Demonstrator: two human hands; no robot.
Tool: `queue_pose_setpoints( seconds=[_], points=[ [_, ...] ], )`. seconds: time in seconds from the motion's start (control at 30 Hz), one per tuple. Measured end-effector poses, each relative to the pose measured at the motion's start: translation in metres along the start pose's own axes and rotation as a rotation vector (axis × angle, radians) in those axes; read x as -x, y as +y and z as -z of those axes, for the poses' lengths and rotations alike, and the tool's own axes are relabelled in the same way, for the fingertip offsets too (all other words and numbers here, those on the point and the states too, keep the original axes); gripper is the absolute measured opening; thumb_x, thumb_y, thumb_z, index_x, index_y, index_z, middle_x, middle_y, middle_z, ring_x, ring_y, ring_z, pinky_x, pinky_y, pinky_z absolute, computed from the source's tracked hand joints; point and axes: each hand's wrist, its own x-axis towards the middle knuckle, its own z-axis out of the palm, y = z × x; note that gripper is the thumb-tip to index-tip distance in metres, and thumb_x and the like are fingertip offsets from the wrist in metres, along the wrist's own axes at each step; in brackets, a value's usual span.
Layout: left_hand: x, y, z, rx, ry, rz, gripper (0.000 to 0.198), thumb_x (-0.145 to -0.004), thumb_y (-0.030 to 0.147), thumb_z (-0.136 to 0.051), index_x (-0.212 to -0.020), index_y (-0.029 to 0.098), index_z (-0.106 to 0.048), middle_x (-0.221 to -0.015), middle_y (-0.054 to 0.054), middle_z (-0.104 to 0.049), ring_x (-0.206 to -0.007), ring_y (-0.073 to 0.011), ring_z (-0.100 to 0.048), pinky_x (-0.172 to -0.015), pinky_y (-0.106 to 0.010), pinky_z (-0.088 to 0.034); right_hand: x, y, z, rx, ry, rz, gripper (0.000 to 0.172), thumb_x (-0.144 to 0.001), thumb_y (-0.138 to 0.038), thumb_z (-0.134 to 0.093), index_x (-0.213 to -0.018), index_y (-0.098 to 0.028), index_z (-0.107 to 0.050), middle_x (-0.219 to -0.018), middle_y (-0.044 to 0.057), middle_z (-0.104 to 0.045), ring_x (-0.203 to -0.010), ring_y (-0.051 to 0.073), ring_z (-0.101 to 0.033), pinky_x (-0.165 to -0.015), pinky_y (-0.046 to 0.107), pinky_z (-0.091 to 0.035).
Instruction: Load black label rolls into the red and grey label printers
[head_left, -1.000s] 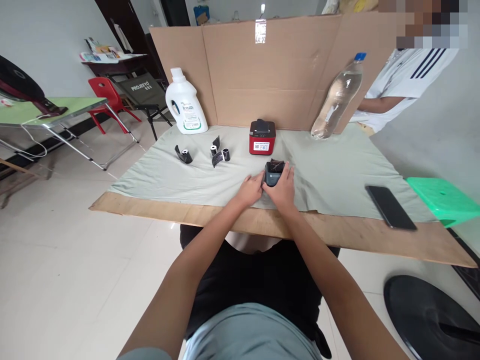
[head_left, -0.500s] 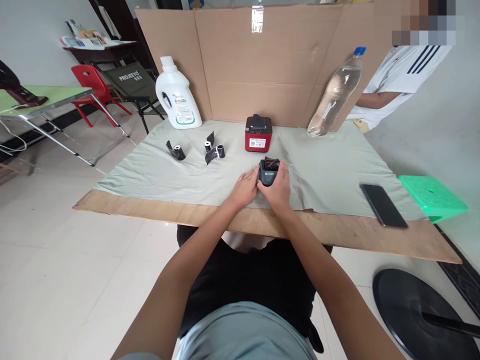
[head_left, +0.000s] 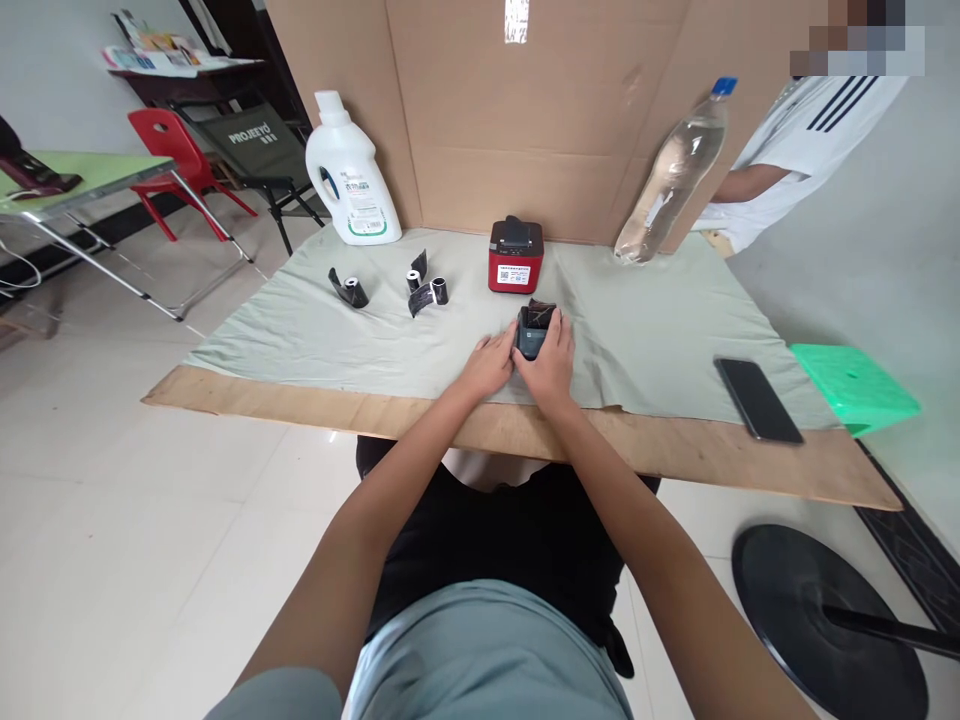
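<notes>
A small dark printer-like box [head_left: 532,330] with an open top sits on the grey-green cloth [head_left: 645,330]. My right hand [head_left: 553,366] is wrapped round its right side and front. My left hand [head_left: 491,364] presses against its left side, fingers closed on it. Just behind stands a red and black printer [head_left: 515,256]. Three small black rolls [head_left: 424,287] with loose tails lie to the left on the cloth.
A white detergent jug [head_left: 346,175] and a clear water bottle [head_left: 675,175] lean by the cardboard screen [head_left: 525,110]. A black phone [head_left: 756,398] lies at right near a green stool [head_left: 855,385]. Another person in a white shirt [head_left: 810,130] is behind right. Folding table and chairs stand left.
Both hands stay on the dark box; the right hand's fingers have curled further over it. The view has shifted slightly, so everything sits a little higher and left.
</notes>
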Motion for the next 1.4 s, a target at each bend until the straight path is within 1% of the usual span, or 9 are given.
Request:
queue_pose_setpoints(
  seconds=[0.23,0.43,0.57,0.7,0.83,1.07,1.2,1.3,1.4],
  points=[
    [-0.001,0.003,0.001,-0.043,-0.021,0.023,0.075,-0.096,0.015,-0.034,-0.168,0.009,-0.016,-0.168,-0.018,-0.042,-0.156,-0.0233,-0.042,-0.132,-0.05,-0.024,-0.002,0.001,-0.003,-0.045,0.025,-0.098,0.114,-0.075,-0.039,-0.082,-0.164,-0.007,-0.017,-0.164,0.034,-0.032,-0.148,0.045,-0.035,-0.118,0.06,-0.035],
    [-0.001,0.003,0.004,-0.046,-0.036,-0.004,0.08,-0.092,0.019,-0.043,-0.167,0.008,-0.02,-0.169,-0.02,-0.04,-0.157,-0.0266,-0.041,-0.132,-0.051,-0.024,-0.008,0.004,-0.005,-0.073,0.029,-0.095,0.117,-0.071,-0.038,-0.083,-0.161,-0.003,-0.016,-0.148,0.031,-0.051,-0.135,0.042,-0.048,-0.118,0.059,-0.033],
    [-0.001,0.006,0.01,-0.099,-0.049,-0.018,0.079,-0.092,0.019,-0.043,-0.166,0.006,-0.022,-0.168,-0.02,-0.042,-0.156,-0.0268,-0.042,-0.133,-0.051,-0.021,-0.009,0.006,-0.006,-0.078,0.031,-0.091,0.116,-0.07,-0.037,-0.082,-0.16,-0.004,-0.017,-0.147,0.031,-0.05,-0.134,0.042,-0.048,-0.117,0.059,-0.033],
    [-0.001,0.009,0.014,-0.177,-0.055,-0.028,0.076,-0.092,0.017,-0.043,-0.164,0.001,-0.026,-0.162,-0.023,-0.049,-0.153,-0.0284,-0.046,-0.134,-0.052,-0.019,-0.01,0.007,-0.007,-0.09,0.027,-0.092,0.118,-0.07,-0.041,-0.082,-0.161,-0.006,-0.016,-0.145,0.031,-0.051,-0.133,0.043,-0.047,-0.115,0.061,-0.034],
    [-0.001,0.008,0.01,-0.215,-0.042,-0.038,0.077,-0.092,0.017,-0.042,-0.164,-0.002,-0.025,-0.155,-0.024,-0.056,-0.148,-0.0296,-0.05,-0.132,-0.051,-0.022,-0.01,0.006,-0.007,-0.075,0.024,-0.113,0.119,-0.071,-0.041,-0.082,-0.161,-0.006,-0.014,-0.146,0.031,-0.049,-0.135,0.044,-0.045,-0.114,0.062,-0.035],
    [-0.004,0.003,0.003,-0.273,-0.011,-0.063,0.074,-0.093,0.017,-0.041,-0.162,-0.007,-0.028,-0.143,-0.026,-0.064,-0.142,-0.0322,-0.053,-0.13,-0.051,-0.024,-0.009,0.003,-0.005,-0.077,0.032,-0.104,0.117,-0.072,-0.044,-0.082,-0.16,-0.005,-0.015,-0.145,0.03,-0.049,-0.134,0.043,-0.046,-0.116,0.06,-0.035],
    [-0.005,0.002,0.001,-0.291,-0.01,-0.074,0.074,-0.092,0.015,-0.04,-0.162,-0.004,-0.028,-0.141,-0.025,-0.066,-0.139,-0.0311,-0.055,-0.13,-0.051,-0.024,-0.009,0.003,-0.003,-0.086,0.039,-0.125,0.117,-0.071,-0.045,-0.083,-0.16,-0.005,-0.017,-0.145,0.03,-0.049,-0.134,0.043,-0.046,-0.114,0.058,-0.037],
    [-0.005,0.003,0.002,-0.283,0.0,-0.075,0.074,-0.092,0.014,-0.04,-0.162,-0.002,-0.029,-0.141,-0.025,-0.066,-0.138,-0.032,-0.054,-0.125,-0.051,-0.029,-0.009,0.003,-0.003,-0.085,0.04,-0.117,0.117,-0.071,-0.044,-0.083,-0.16,-0.006,-0.016,-0.143,0.029,-0.051,-0.131,0.042,-0.049,-0.114,0.058,-0.037],
    [-0.002,0.007,0.005,-0.294,-0.005,-0.067,0.073,-0.093,0.017,-0.04,-0.162,-0.005,-0.029,-0.137,-0.027,-0.067,-0.141,-0.0361,-0.047,-0.117,-0.05,-0.036,-0.009,0.003,-0.004,-0.083,0.05,-0.096,0.115,-0.072,-0.043,-0.082,-0.16,-0.01,-0.016,-0.141,0.027,-0.053,-0.129,0.041,-0.05,-0.113,0.058,-0.037]
  ],
)
